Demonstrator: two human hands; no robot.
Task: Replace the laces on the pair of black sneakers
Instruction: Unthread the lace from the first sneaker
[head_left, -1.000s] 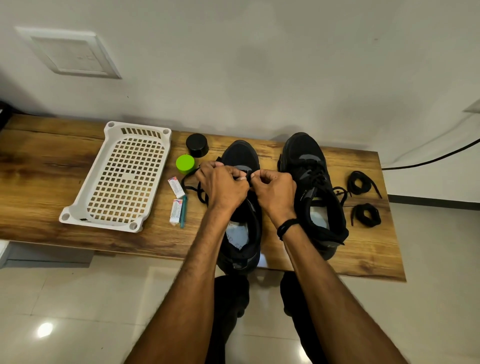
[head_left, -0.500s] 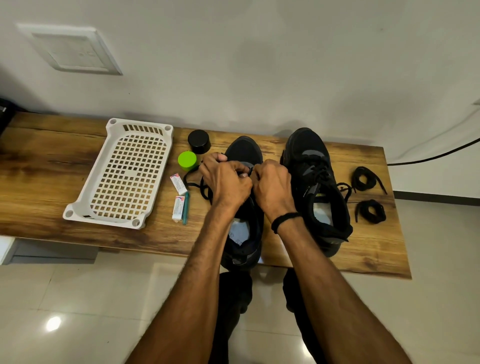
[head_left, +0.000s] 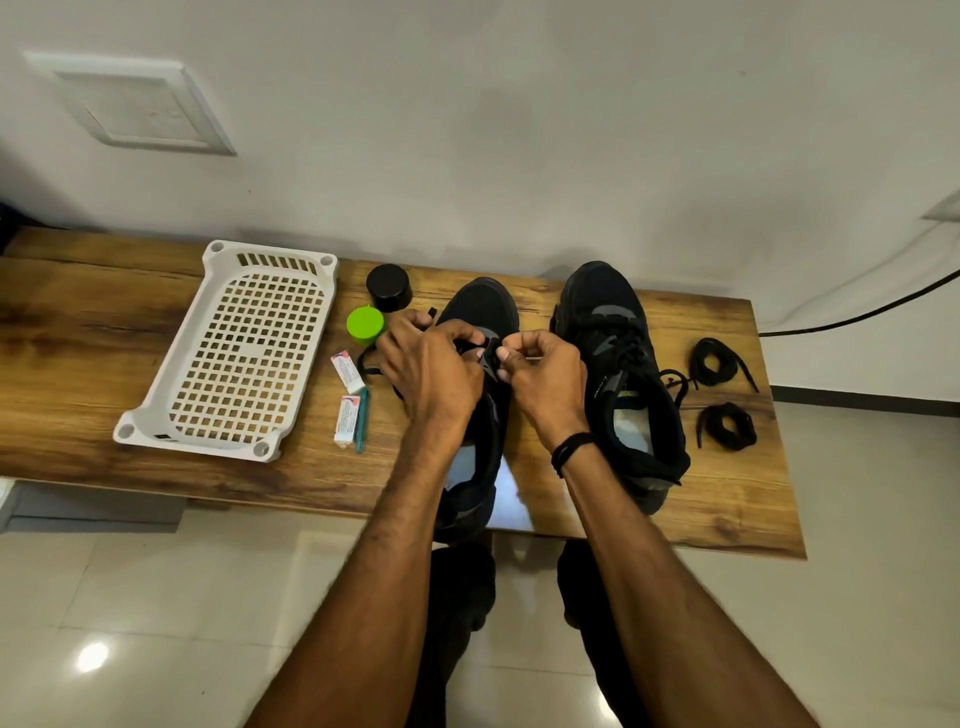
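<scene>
Now: left hand (head_left: 431, 374) curls round the black lace (head_left: 485, 353) over the left sneaker (head_left: 488, 306); right hand (head_left: 545, 384) pinches the lace's tip at its eyelets, likely for threading. The right sneaker (head_left: 608, 312), laced, stands just right of it, coiled laces (head_left: 711, 358) farther right.

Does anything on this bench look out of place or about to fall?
Mostly tidy. On the left sneaker, the heel juts past the near edge of the bench, so it might tip. The left hand and right hand pinch its lace.
</scene>
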